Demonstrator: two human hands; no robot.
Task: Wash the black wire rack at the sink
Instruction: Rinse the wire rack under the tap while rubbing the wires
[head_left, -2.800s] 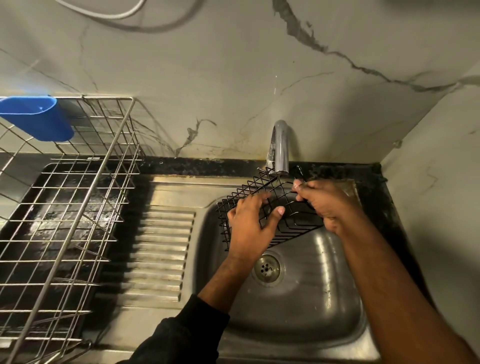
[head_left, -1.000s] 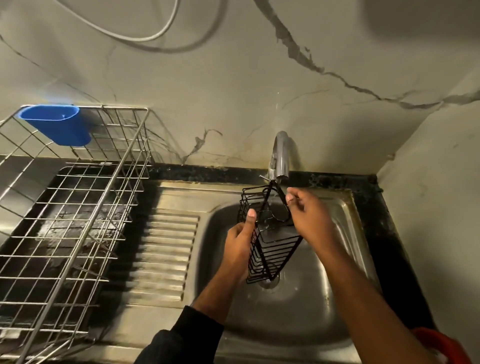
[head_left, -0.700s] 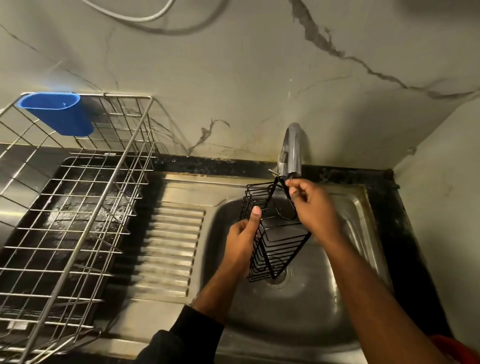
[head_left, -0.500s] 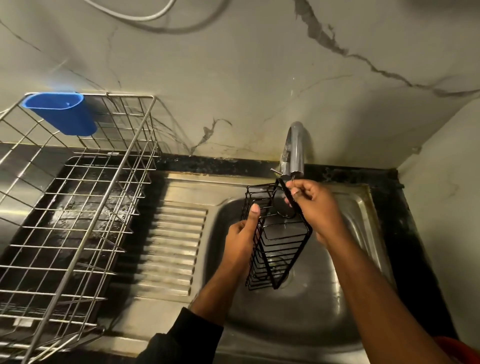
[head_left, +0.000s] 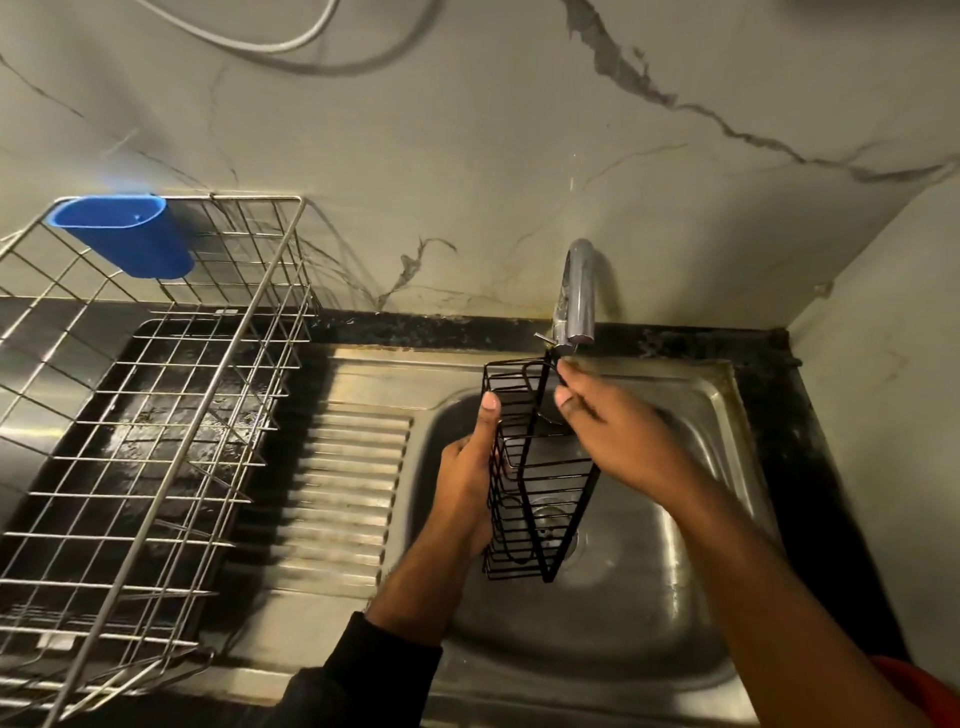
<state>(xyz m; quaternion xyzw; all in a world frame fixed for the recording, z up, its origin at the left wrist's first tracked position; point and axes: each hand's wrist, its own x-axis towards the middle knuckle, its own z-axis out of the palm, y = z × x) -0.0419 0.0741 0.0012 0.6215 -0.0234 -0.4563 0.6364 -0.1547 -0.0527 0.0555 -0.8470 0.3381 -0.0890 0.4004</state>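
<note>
The black wire rack (head_left: 540, 499) hangs on end over the steel sink basin (head_left: 623, 623), its top corner just under the chrome tap (head_left: 579, 296). My left hand (head_left: 470, 478) grips the rack's left side, thumb up along the wires. My right hand (head_left: 618, 431) rests on the rack's upper right edge, fingertips on the wire near the spout; it is motion-blurred. The drain shows through the rack's lower wires. I cannot make out a stream of water.
A large steel wire dish basket (head_left: 145, 415) with a blue plastic cup holder (head_left: 124, 239) stands on the left counter. The ribbed drainboard (head_left: 337, 493) lies between basket and basin. Marble walls close the back and right.
Since 2.8 s ago the rack has been turned from lying flat to standing on end. In the last half second my right hand slid along its upper right edge; my left hand keeps its hold.
</note>
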